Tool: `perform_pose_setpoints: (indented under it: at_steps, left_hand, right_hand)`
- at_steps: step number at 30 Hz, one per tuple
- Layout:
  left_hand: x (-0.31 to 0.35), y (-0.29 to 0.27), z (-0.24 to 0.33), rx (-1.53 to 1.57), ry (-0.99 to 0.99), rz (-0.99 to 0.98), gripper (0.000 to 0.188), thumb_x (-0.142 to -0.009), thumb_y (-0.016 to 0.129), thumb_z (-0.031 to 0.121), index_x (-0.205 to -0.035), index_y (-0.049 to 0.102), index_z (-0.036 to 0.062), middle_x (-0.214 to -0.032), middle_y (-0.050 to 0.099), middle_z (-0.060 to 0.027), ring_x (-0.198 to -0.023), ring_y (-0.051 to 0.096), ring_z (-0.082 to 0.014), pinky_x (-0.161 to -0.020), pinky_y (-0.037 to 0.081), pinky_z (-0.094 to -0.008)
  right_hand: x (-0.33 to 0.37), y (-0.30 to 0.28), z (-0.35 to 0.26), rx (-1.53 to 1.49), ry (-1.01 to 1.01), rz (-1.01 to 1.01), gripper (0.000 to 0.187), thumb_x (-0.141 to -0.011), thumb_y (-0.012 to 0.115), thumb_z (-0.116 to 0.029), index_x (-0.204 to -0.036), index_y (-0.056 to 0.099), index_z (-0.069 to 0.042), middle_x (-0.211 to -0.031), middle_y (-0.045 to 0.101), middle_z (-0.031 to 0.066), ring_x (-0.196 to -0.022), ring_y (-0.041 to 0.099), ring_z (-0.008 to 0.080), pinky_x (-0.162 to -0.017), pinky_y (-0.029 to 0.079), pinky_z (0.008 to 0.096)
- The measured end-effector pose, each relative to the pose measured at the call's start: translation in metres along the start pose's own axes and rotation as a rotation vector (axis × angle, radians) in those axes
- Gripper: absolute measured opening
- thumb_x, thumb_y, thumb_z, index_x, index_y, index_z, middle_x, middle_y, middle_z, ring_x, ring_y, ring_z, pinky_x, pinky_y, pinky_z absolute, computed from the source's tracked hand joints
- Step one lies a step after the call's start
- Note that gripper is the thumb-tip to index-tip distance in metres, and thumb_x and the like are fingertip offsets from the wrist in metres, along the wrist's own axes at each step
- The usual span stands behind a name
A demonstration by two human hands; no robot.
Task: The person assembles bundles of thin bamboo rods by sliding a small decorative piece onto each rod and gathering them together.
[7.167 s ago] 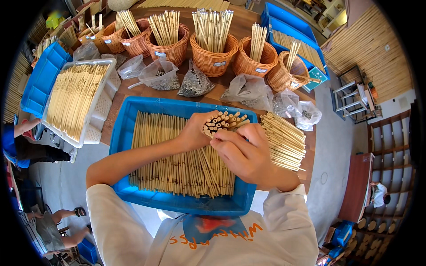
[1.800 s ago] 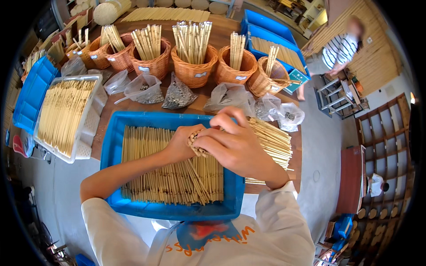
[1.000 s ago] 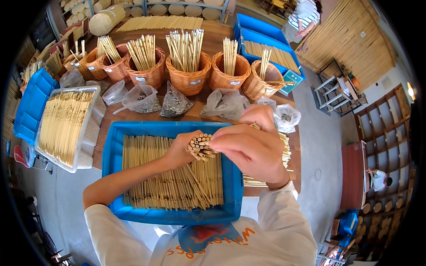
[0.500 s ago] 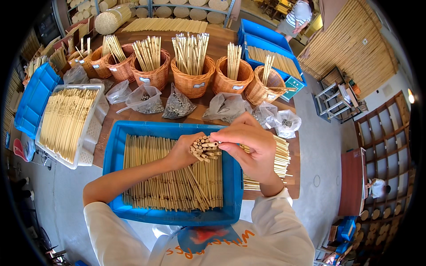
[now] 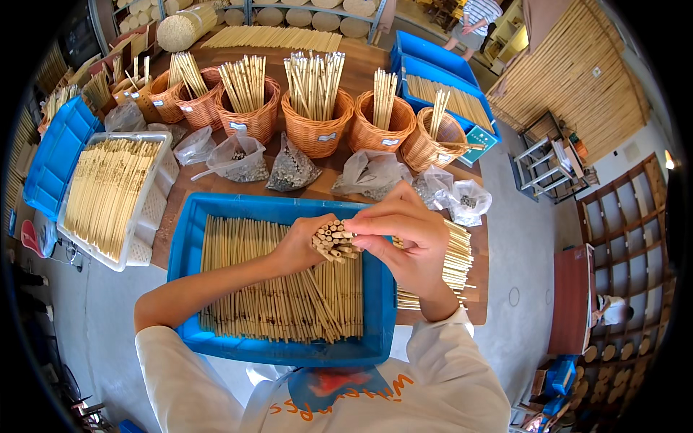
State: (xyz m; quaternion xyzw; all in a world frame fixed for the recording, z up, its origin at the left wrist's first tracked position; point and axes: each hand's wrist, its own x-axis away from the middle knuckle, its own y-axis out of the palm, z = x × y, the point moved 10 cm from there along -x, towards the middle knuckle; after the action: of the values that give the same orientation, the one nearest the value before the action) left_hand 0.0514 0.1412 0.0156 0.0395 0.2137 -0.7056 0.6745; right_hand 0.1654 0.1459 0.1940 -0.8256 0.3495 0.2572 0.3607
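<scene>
My left hand [image 5: 297,247] is closed round a bundle of thin bamboo sticks [image 5: 333,249], their cut ends turned up toward me. Thumb and forefinger of my right hand [image 5: 413,234] are pinched together at the end of one stick on the bundle's right side. Whatever sits between those fingertips is too small and covered to make out. Both hands are above a blue plastic tray [image 5: 281,353], in which many more bamboo sticks [image 5: 253,303] lie side by side, a few crossing at a slant. Other sticks [image 5: 455,263] lie right of the tray, partly behind my right hand.
Wicker baskets [image 5: 317,137] holding upright sticks line the table [image 5: 361,65]. Before them lie clear bags of small grey pieces [image 5: 291,173]. A white crate of sticks [image 5: 108,198] stands left, another blue bin [image 5: 462,123] back right. One person [image 5: 476,25] stands behind, another [image 5: 613,310] far right.
My right fingertips have shifted slightly left and down against the stick end; a tiny shiny spot between them is now hidden. My left hand keeps its hold on the bundle. The view shifts slightly.
</scene>
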Motion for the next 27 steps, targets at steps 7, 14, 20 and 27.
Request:
perform_pose_setpoints:
  at_steps: [7, 14, 20, 27]
  left_hand:
    - [0.000, 0.000, -0.002, -0.013, -0.002, -0.007, 0.038, -0.074, 0.084, 0.001, -0.104, 0.061, 0.0007, -0.091, 0.070, -0.0117, -0.082, 0.070, -0.0255, -0.073, 0.054, -0.0336]
    - [0.002, 0.000, -0.005, -0.034, -0.025, -0.023, 0.041, -0.075, 0.084, 0.001, -0.110, 0.063, 0.0008, -0.095, 0.071, -0.0116, -0.087, 0.071, -0.0240, -0.076, 0.054, -0.0335]
    - [0.000, -0.002, 0.006, -0.015, 0.084, 0.031, 0.049, -0.074, 0.084, 0.002, -0.119, 0.064, 0.0020, -0.100, 0.072, -0.0120, -0.091, 0.072, -0.0252, -0.078, 0.054, -0.0336]
    - [0.000, -0.002, -0.002, -0.006, 0.019, 0.009, 0.036, -0.075, 0.085, 0.003, -0.104, 0.063, 0.0013, -0.089, 0.071, -0.0113, -0.080, 0.070, -0.0240, -0.070, 0.053, -0.0337]
  right_hand:
    - [0.002, 0.006, 0.010, 0.006, 0.050, -0.018, 0.027, -0.074, 0.085, -0.003, -0.100, 0.081, -0.009, -0.093, 0.076, 0.0043, -0.079, 0.055, 0.0193, -0.072, 0.043, 0.0311]
    - [0.007, 0.010, 0.012, 0.083, 0.069, -0.013, 0.030, -0.071, 0.088, -0.007, -0.100, 0.080, -0.009, -0.097, 0.077, 0.0027, -0.080, 0.054, 0.0186, -0.073, 0.045, 0.0299]
    - [0.010, 0.012, 0.015, 0.091, 0.089, -0.018, 0.044, -0.070, 0.090, -0.009, -0.111, 0.076, -0.009, -0.101, 0.077, 0.0017, -0.084, 0.054, 0.0184, -0.075, 0.046, 0.0295]
    - [0.024, 0.012, 0.007, 0.269, -0.095, 0.053, 0.034, -0.072, 0.088, -0.003, -0.103, 0.074, -0.009, -0.100, 0.078, 0.0015, -0.085, 0.054, 0.0183, -0.075, 0.045, 0.0299]
